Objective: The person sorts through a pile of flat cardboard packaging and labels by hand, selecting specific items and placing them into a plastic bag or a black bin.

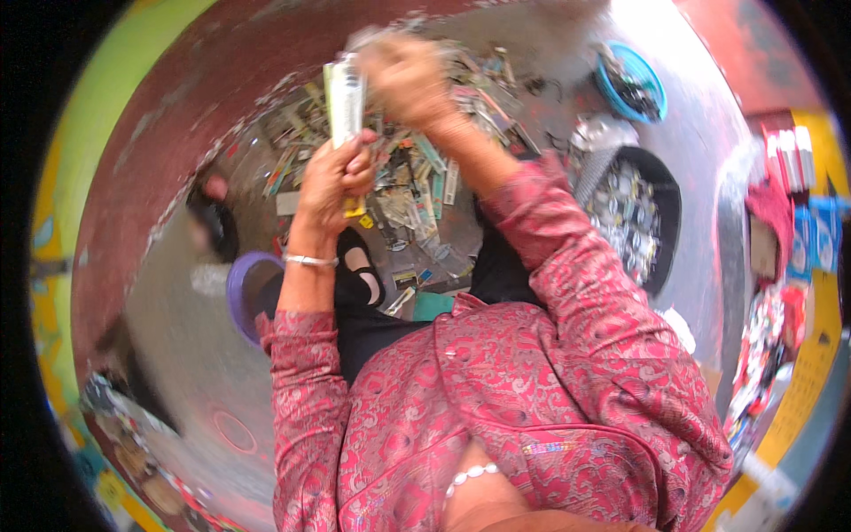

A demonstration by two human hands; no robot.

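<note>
My left hand [341, 170] is closed round the lower end of a long, narrow white and yellow-green package [348, 106], which it holds upright. Dark print runs along the package's white face. Beside its upper end is my right hand [403, 80], smeared by motion. Something pale and blurred shows by the right fingertips; what it is, and whether those fingers grip it, I cannot make out. Below both hands, a heap of flat, narrow packets and strips [399, 199] covers the floor.
At the right stands a black tub [667, 199] full of small silvery and dark items. Farther back is a blue basket [654, 75] with dark things inside. A purple basin [238, 297] is left of my leg. Red-white boxes [789, 160] stand at the far right.
</note>
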